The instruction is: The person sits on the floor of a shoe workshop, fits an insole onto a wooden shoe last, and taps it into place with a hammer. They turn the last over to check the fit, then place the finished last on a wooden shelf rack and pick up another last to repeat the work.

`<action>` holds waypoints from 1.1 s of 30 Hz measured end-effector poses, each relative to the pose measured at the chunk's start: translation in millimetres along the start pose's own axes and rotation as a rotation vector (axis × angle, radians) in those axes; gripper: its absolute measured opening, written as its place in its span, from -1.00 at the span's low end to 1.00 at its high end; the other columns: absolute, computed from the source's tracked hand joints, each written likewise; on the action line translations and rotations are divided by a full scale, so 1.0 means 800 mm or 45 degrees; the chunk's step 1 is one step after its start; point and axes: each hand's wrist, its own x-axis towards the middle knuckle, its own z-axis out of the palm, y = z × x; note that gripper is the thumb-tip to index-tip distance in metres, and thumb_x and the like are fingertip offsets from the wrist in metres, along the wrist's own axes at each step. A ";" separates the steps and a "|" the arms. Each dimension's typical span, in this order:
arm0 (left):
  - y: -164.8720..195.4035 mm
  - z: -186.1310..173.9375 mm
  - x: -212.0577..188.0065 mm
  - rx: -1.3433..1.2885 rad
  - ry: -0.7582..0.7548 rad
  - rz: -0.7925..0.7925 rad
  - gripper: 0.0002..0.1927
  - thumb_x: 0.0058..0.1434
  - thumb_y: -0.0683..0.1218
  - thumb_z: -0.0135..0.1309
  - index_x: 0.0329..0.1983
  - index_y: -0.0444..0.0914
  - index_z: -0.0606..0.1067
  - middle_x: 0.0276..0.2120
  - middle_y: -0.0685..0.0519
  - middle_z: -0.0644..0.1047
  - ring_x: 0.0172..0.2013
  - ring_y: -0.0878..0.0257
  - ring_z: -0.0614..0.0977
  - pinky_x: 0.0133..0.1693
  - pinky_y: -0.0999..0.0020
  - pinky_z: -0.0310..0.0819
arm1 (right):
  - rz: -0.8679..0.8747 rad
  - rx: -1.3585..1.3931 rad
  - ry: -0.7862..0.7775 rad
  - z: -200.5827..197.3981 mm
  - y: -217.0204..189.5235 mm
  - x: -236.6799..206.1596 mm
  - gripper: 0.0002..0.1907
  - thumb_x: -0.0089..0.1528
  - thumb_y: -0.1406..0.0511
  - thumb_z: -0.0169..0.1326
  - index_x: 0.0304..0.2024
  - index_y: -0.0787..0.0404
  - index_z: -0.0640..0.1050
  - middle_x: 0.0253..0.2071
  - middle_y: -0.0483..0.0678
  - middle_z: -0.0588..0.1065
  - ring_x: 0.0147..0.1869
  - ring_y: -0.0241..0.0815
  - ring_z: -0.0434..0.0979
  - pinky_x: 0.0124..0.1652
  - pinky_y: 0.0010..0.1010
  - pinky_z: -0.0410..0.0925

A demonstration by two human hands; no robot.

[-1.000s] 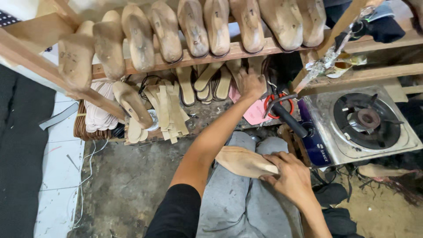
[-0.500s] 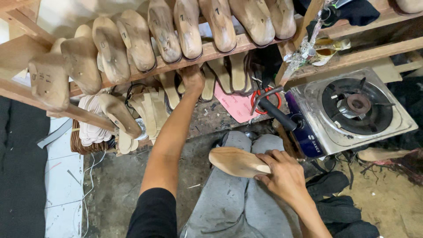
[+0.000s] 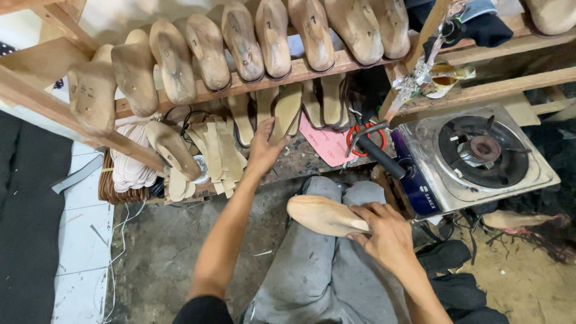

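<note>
Wood, pale and smooth, is filling my right hand (image 3: 387,237) as its fingers are clamping the heel of the foot-shaped shoe last (image 3: 327,216) lying on my lap, stiff, solid, probably slippery, while my left hand (image 3: 265,150), fingers spread, is touching the upright tan insoles (image 3: 287,108) below the wooden rack (image 3: 354,60).

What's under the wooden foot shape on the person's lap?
The wooden foot shape rests on grey-trousered knees, steadied by the right hand. Its underside and the cloth directly beneath are hidden.

A single head-worn camera looks steeply down from close above the seated person's lap, facing forward toward the wooden shelf (image 3: 300,75) and gas stove (image 3: 480,153); no second view overlaps it.
</note>
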 end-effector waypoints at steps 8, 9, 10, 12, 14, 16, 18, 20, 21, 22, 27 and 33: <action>0.085 -0.104 -0.260 -1.383 -0.193 -0.253 0.13 0.13 0.00 0.18 0.58 -0.01 -0.31 0.36 -0.27 0.26 0.16 -0.12 0.56 0.19 0.02 0.46 | 0.183 0.090 0.064 0.016 -0.012 -0.029 -0.37 0.00 0.18 0.35 0.16 -0.02 0.57 0.03 -0.03 0.58 0.05 0.01 0.57 -0.04 -0.20 0.42; 0.095 -0.108 -0.266 -1.404 -0.209 -0.245 0.12 0.16 0.04 0.17 0.61 -0.02 -0.28 0.37 -0.30 0.27 0.11 -0.14 0.55 0.14 -0.01 0.47 | 0.288 0.167 0.075 0.020 -0.012 -0.029 -0.38 0.03 0.19 0.37 0.17 0.02 0.57 0.02 0.03 0.58 0.06 0.02 0.58 -0.03 -0.22 0.41; 0.105 -0.110 -0.272 -1.428 -0.226 -0.243 0.11 0.19 0.08 0.17 0.63 -0.04 -0.25 0.37 -0.34 0.28 0.07 -0.16 0.53 0.09 -0.05 0.47 | 0.398 0.242 0.081 0.024 -0.012 -0.031 -0.38 0.05 0.20 0.38 0.18 0.05 0.58 0.01 0.08 0.58 0.06 0.02 0.60 -0.01 -0.23 0.41; 0.123 -0.112 -0.282 -1.536 -0.289 -0.198 0.05 0.23 0.13 0.15 0.63 -0.09 -0.17 0.39 -0.33 0.27 0.10 -0.17 0.51 0.08 -0.13 0.48 | 0.575 1.008 0.065 0.030 -0.012 -0.040 -0.42 0.12 0.26 0.29 0.19 0.23 0.53 0.03 0.10 0.59 0.04 -0.05 0.59 -0.02 -0.28 0.43; 0.137 -0.113 -0.286 -1.696 -0.382 -0.108 -0.03 0.25 0.17 0.14 0.58 -0.18 -0.06 0.43 -0.24 0.23 0.24 -0.17 0.49 0.17 -0.20 0.48 | 0.738 1.560 0.014 0.037 -0.018 -0.051 -0.46 0.17 0.28 0.20 0.20 0.32 0.48 0.00 0.10 0.60 0.00 -0.07 0.61 -0.05 -0.27 0.47; 0.145 -0.108 -0.286 -1.828 -0.381 -0.132 -0.13 0.31 0.23 0.05 0.54 -0.15 -0.01 0.40 -0.21 0.23 0.26 -0.20 0.49 0.15 -0.23 0.49 | 0.924 1.887 -0.058 0.041 -0.028 -0.071 -0.47 0.21 0.25 0.12 0.20 0.33 0.45 -0.05 0.07 0.61 -0.07 -0.05 0.64 -0.11 -0.18 0.51; 0.148 -0.099 -0.282 -1.872 -0.353 -0.100 -0.22 0.39 0.28 -0.06 0.51 -0.16 0.03 0.41 -0.21 0.25 0.27 -0.21 0.49 0.14 -0.22 0.49 | 0.825 2.047 -0.028 0.047 -0.047 -0.089 -0.50 0.26 0.25 0.09 0.19 0.40 0.46 -0.08 0.17 0.61 -0.10 0.03 0.65 -0.13 -0.15 0.52; 0.149 -0.088 -0.278 -1.834 -0.299 -0.026 -0.28 0.49 0.32 -0.18 0.50 -0.19 0.07 0.45 -0.25 0.26 0.27 -0.19 0.49 0.13 -0.17 0.50 | 0.754 2.083 0.063 0.054 -0.072 -0.105 -0.50 0.26 0.28 0.09 0.21 0.41 0.45 -0.05 0.17 0.59 -0.06 0.00 0.63 -0.10 -0.17 0.50; 0.149 -0.083 -0.279 -1.783 -0.251 -0.065 -0.29 0.53 0.30 -0.21 0.52 -0.22 0.07 0.44 -0.24 0.28 0.25 -0.16 0.49 0.13 -0.12 0.48 | 0.725 2.038 0.137 0.057 -0.087 -0.111 -0.48 0.24 0.31 0.11 0.23 0.40 0.44 0.00 0.13 0.58 -0.01 -0.06 0.61 -0.06 -0.21 0.49; 0.150 -0.077 -0.280 -1.732 -0.205 -0.104 -0.30 0.57 0.28 -0.24 0.54 -0.25 0.06 0.44 -0.24 0.30 0.23 -0.13 0.48 0.12 -0.06 0.46 | 0.695 1.991 0.212 0.059 -0.101 -0.116 -0.46 0.22 0.34 0.12 0.25 0.38 0.43 0.05 0.08 0.57 0.04 -0.12 0.59 -0.02 -0.25 0.47; 0.160 -0.056 -0.286 -1.591 -0.023 -0.193 -0.23 0.48 0.23 -0.20 0.61 -0.21 -0.04 0.47 0.00 0.27 0.43 0.13 0.35 0.42 0.21 0.27 | 0.257 1.398 0.296 0.054 -0.147 -0.128 -0.34 0.19 0.38 0.17 0.33 0.45 0.36 0.20 0.13 0.48 0.24 -0.11 0.48 0.21 -0.36 0.31; 0.189 -0.059 -0.276 -1.848 -0.391 -0.134 -0.02 0.27 0.21 0.21 0.56 -0.37 0.09 0.38 -0.23 0.34 0.29 -0.09 0.49 0.25 -0.04 0.49 | 0.097 0.902 0.429 0.062 -0.165 -0.135 -0.32 0.12 0.41 0.21 0.29 0.44 0.39 0.22 0.20 0.41 0.25 0.00 0.48 0.18 -0.31 0.35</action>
